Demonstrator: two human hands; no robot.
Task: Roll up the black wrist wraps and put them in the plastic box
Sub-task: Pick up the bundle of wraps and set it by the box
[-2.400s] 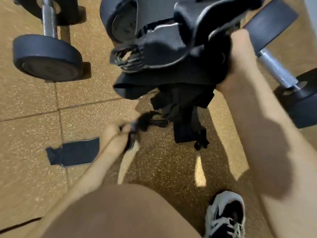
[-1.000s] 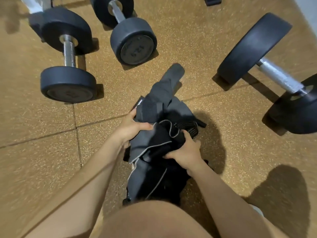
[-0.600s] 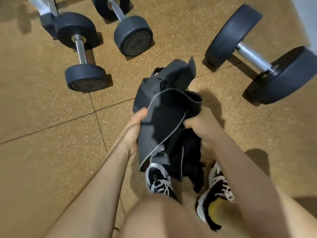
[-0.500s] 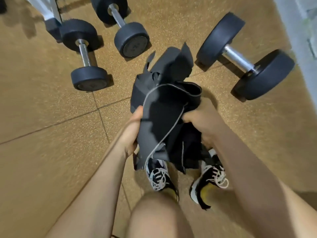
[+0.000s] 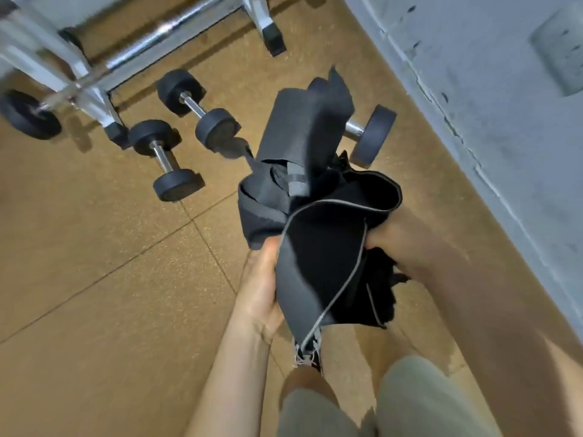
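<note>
A loose bundle of black wraps [image 5: 318, 257] is held in the air in front of the person, above the tan speckled floor [image 5: 94, 279], between both hands. The left hand [image 5: 262, 288] grips the bundle's left side, palm toward the fabric and thumb lying up along its edge; its fingers are hidden behind the cloth. The right hand [image 5: 391, 238] holds the right side, its fingers buried under a folded flap, so only the back of the hand and wrist show. One wide strip with a grey piped edge drapes down across the front, its frayed end hanging between the forearms, while another strip stands up and away from the top of the bundle. Below are grey-green shorts [image 5: 419, 402]. On the floor beyond lie a dumbbell [image 5: 164, 160] and, just behind it, a second dumbbell [image 5: 197, 110]; a third dumbbell [image 5: 373, 134] lies near the wall [image 5: 489, 89], partly hidden by the raised strip. A pale metal rack [image 5: 79, 74] with a chrome bar [image 5: 164, 26] stands at upper left. The grey, marked wall runs along the right side.
</note>
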